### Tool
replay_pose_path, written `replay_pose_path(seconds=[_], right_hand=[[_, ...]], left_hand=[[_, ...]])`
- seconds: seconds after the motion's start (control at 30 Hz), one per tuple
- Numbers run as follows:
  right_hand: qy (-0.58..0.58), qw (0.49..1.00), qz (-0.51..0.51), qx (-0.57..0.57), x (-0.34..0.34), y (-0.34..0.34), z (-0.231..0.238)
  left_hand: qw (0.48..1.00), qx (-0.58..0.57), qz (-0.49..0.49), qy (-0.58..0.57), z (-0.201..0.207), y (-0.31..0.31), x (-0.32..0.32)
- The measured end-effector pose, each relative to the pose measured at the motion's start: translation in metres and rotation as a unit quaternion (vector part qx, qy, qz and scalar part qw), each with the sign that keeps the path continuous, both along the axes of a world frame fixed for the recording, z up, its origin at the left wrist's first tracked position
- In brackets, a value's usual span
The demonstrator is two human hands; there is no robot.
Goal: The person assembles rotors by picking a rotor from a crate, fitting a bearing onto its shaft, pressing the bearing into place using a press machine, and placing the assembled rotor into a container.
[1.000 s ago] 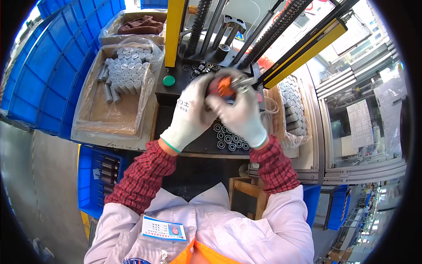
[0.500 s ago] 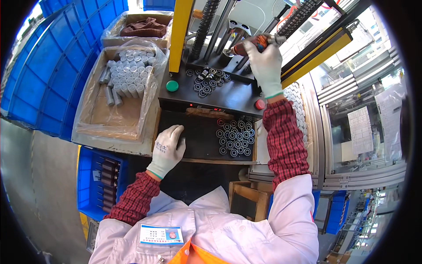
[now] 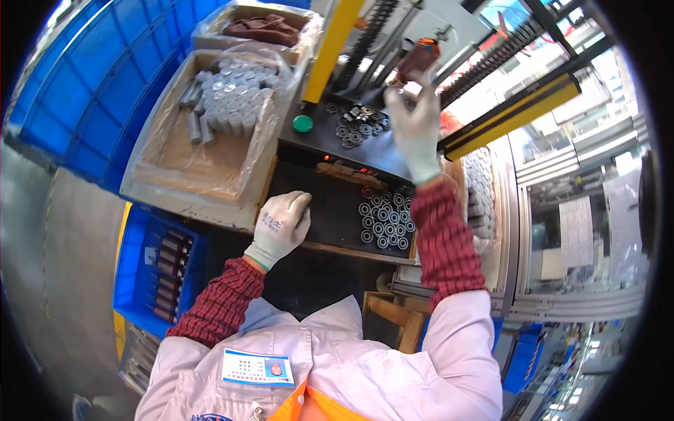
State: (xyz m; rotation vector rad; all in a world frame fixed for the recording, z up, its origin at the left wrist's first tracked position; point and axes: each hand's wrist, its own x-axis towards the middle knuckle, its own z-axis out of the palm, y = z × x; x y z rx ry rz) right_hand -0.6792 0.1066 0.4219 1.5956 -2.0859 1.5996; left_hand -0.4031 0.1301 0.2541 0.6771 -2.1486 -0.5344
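My gloved right hand (image 3: 415, 130), smeared by motion, is over the black press bed with thumb and fingers apart. Nothing shows in its grasp. Just beyond its fingertips a motor rotor (image 3: 419, 59), with a brown body and orange copper windings, stands tilted among the press rods. My gloved left hand (image 3: 284, 221) rests at the left of the black tray (image 3: 319, 228), loosely bent, its thumb apart from the fingers and no object visible in it. Several bearings (image 3: 382, 223) lie in the tray's right part. More bearings (image 3: 358, 130) are heaped on the press bed.
A green button (image 3: 302, 124) sits on the press bed, beside a yellow post (image 3: 330, 56). Left stands a plastic-lined carton (image 3: 175, 179) of metal cylinders. A blue bin (image 3: 133, 281) holds several brown rotors. More cylinders (image 3: 479, 189) stand right of the press.
My right hand has let go of the rotor and drawn back toward me. The rotor stays at the press. My left hand has barely moved, and the whole view has shifted and turned slightly.
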Motion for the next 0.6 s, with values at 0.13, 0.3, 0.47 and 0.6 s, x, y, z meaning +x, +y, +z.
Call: replay_pose_path(seconds=[0.13,0.3,0.47,0.6], right_hand=[[0.087,0.988,0.129,0.009,0.081,0.014,-0.019],[0.363,0.914,0.173,0.05,0.108,-0.018,-0.052],[0.258,0.931,0.186,0.176,0.1,-0.012,-0.059],[0.26,0.939,0.212,0.08,0.124,0.007,-0.064]], left_hand=[[0.998,-0.049,-0.032,0.038,-0.001,0.004,0.015],[0.991,-0.025,-0.039,0.124,-0.008,0.016,0.04],[0.994,0.027,0.047,0.096,-0.037,0.047,0.149],[0.927,0.216,0.302,0.051,-0.122,0.061,0.253]])
